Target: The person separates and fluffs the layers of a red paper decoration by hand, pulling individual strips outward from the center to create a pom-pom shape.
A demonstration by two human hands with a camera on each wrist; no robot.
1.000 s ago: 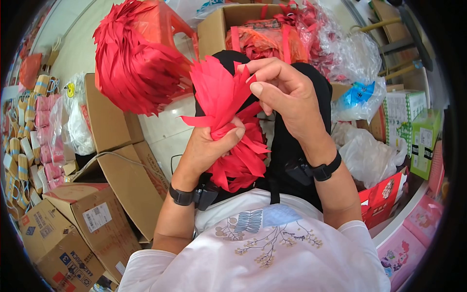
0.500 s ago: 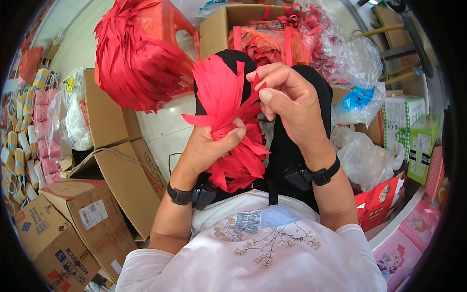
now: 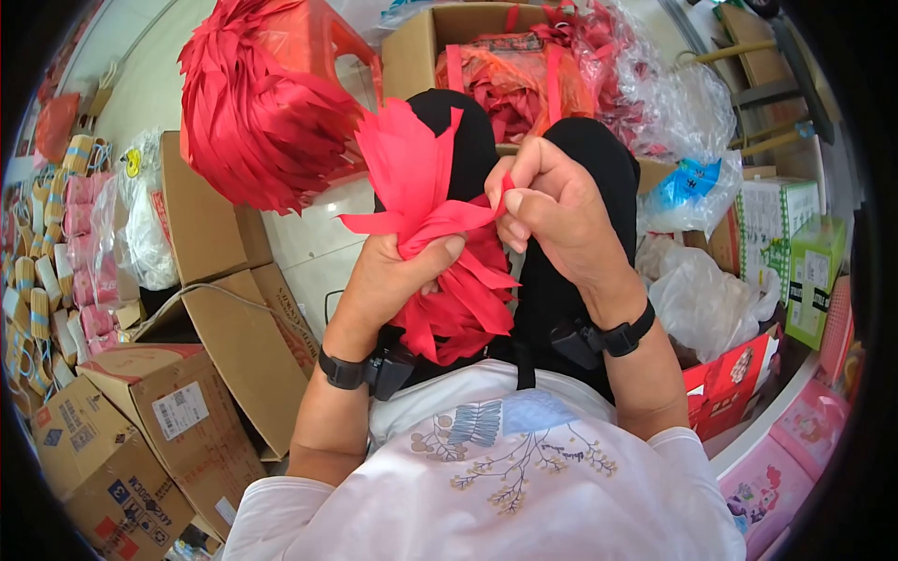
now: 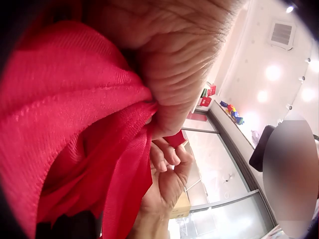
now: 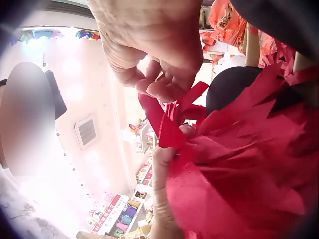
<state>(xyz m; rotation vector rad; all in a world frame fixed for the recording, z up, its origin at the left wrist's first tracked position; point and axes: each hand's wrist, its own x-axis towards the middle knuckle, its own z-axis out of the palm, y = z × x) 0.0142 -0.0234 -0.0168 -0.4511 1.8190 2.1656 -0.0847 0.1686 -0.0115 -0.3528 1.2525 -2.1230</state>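
A bunch of red ribbon strips (image 3: pixel 404 154) is gathered at its middle in my left hand (image 3: pixel 382 285), its cut ends fanning out above and below. The left thumb lies across the gathered part. Between thumb and fingers, my right hand (image 3: pixel 566 215) pinches the end of one red strip (image 3: pixel 468 217), which runs from the gathered middle towards the right. Another strip end sticks out to the left. From the right wrist view, the pinched strip (image 5: pixel 160 122) stretches from the right fingertips to the left thumb, beside the layered ribbon ends (image 5: pixel 239 169).
A large heap of red ribbon (image 3: pixel 267 122) drapes over an orange-red plastic stool (image 3: pixel 348 51). An open carton (image 3: pixel 409 61) holds more red material in plastic bags. Cardboard boxes (image 3: pixel 201 411) stand at left; a white plastic bag (image 3: pixel 716 309) and a red box (image 3: pixel 734 383) are at right.
My right hand has moved down beside the gathered middle, drawing the strip from slanting upward to nearly level across the bunch. The left hand keeps its grip, its thumb slightly shifted.
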